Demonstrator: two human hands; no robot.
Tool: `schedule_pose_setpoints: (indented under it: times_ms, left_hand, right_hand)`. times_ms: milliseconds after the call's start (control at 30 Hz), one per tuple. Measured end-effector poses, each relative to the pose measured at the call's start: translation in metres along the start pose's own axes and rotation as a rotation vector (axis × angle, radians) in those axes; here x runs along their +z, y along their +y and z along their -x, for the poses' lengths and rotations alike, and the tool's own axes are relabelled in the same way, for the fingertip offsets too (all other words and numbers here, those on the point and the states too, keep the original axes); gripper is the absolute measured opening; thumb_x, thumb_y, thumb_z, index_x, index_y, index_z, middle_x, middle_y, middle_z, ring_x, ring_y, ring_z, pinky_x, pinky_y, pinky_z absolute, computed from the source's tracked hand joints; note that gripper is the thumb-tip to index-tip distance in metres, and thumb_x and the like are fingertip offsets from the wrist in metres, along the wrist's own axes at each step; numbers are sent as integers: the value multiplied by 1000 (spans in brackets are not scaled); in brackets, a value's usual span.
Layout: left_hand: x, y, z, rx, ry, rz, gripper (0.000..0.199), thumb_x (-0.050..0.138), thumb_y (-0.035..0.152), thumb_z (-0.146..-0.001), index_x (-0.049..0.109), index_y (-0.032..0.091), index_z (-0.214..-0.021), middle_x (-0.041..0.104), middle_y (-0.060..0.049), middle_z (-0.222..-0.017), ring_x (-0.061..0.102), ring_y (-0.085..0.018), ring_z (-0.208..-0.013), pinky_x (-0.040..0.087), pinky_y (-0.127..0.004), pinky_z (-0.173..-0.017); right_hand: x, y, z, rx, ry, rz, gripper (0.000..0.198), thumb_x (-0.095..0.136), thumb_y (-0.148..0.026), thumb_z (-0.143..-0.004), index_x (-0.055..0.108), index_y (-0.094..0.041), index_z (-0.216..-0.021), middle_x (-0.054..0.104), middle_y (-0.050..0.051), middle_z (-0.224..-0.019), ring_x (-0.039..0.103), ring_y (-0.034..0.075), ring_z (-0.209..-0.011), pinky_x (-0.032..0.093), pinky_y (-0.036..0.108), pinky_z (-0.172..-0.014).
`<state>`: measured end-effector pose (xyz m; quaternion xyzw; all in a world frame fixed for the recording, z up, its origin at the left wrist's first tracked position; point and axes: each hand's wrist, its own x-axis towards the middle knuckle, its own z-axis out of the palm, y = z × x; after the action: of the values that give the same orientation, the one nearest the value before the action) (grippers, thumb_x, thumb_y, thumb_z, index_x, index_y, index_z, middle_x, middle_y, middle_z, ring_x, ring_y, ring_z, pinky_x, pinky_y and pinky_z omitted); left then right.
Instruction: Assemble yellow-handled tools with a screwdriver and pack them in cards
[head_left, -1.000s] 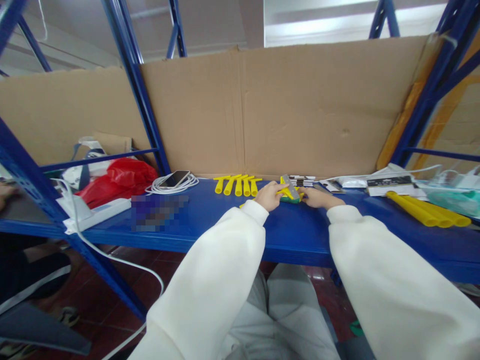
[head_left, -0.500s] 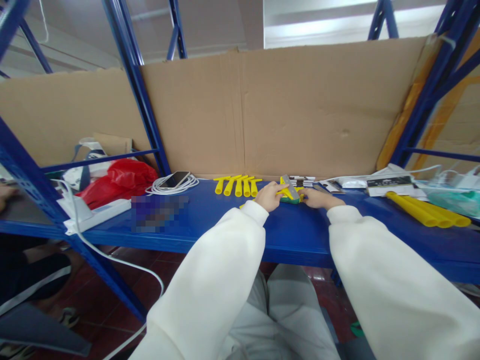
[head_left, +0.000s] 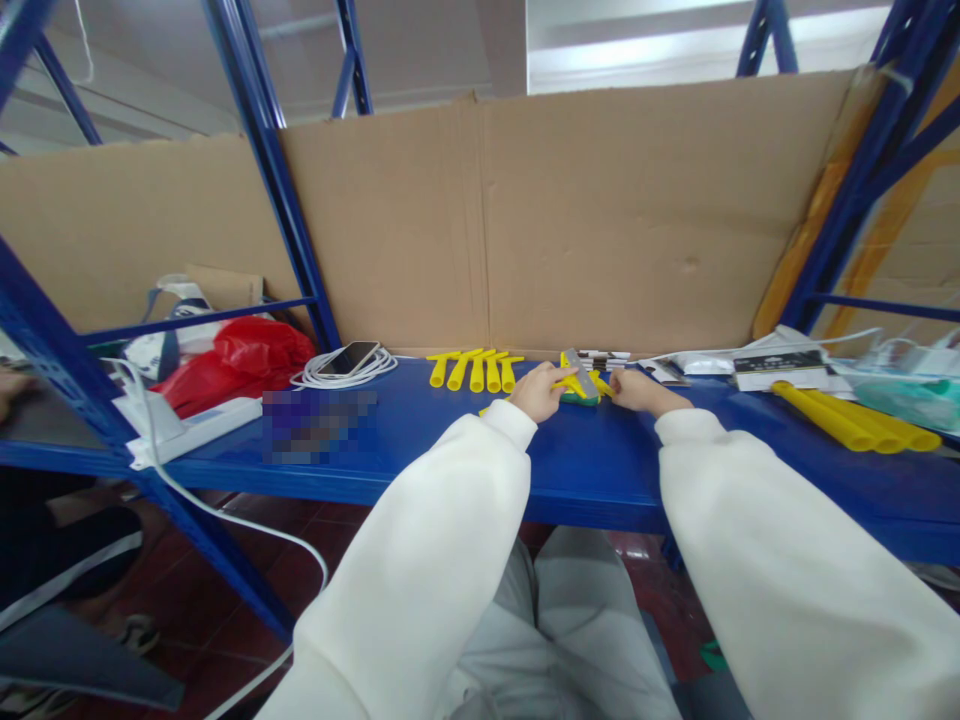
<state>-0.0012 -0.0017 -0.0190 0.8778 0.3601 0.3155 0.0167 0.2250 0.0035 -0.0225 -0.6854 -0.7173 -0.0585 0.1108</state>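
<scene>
Near the back of the blue shelf my left hand [head_left: 535, 392] is closed on a yellow scraper [head_left: 577, 373] with a flat grey blade and some green underneath. My right hand [head_left: 634, 390] is at the right end of that scraper, fingers pinched together by a yellow tip; whatever they grip is too small to make out. To the left, several yellow T-shaped handle pieces [head_left: 478, 373] lie in a row with their round ends toward me. Small black-and-white packets [head_left: 606, 360] lie behind the scraper.
Long yellow tubes [head_left: 855, 420] lie at the right beside a black-and-white box [head_left: 780, 370] and a green plastic bag [head_left: 911, 405]. At left are a phone [head_left: 350, 358] on a coiled white cable, a red bag [head_left: 247, 360] and a white power strip [head_left: 217, 425]. Cardboard [head_left: 600, 220] walls the back.
My right hand has shifted slightly right, showing more of the yellow tip beside its fingers. My left hand and the scraper have hardly moved.
</scene>
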Motion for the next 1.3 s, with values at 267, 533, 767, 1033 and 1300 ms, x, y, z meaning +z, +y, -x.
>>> schedule_pose_setpoints:
  times_ms: [267,533,767,1033,1300]
  left_hand:
    - [-1,1,1,-6,-3,5,42,57,15,-89,66,24,-129,66,-7,-111,64,-21,-106,50,-33,-96]
    - [-3,3,2,-10,-30,-17,46,56,16,-89,60,22,-135,65,-8,-112,63,-22,-108,50,-32,-95]
    - [-1,2,1,-10,-45,-25,49,56,15,-89,58,21,-137,65,-9,-114,63,-23,-108,49,-34,-97]
    - [0,2,-1,-7,-39,-11,55,60,14,-86,54,16,-140,66,-12,-122,63,-25,-114,48,-36,-101]
    - [0,2,-1,-7,-32,63,62,65,10,-82,49,11,-142,66,-15,-127,62,-25,-119,47,-38,-105]
  right_hand:
    - [-9,-7,6,121,-55,123,34,59,-12,-78,67,-7,-111,71,21,-109,69,27,-98,48,28,-75]
    - [-12,0,7,221,136,-32,24,54,-11,-80,74,-8,-92,74,21,-97,71,29,-95,50,30,-76]
    - [-14,0,-1,274,526,-490,14,63,-23,-81,61,-17,-68,74,11,-78,70,22,-78,51,25,-65]
    - [-19,-26,12,407,356,-1281,17,53,-27,-95,49,-18,-80,57,-2,-49,56,12,-37,42,19,-37]
    - [-35,-33,20,302,107,-1579,15,53,-9,-87,52,-17,-75,57,-1,-55,51,8,-45,46,19,-50]
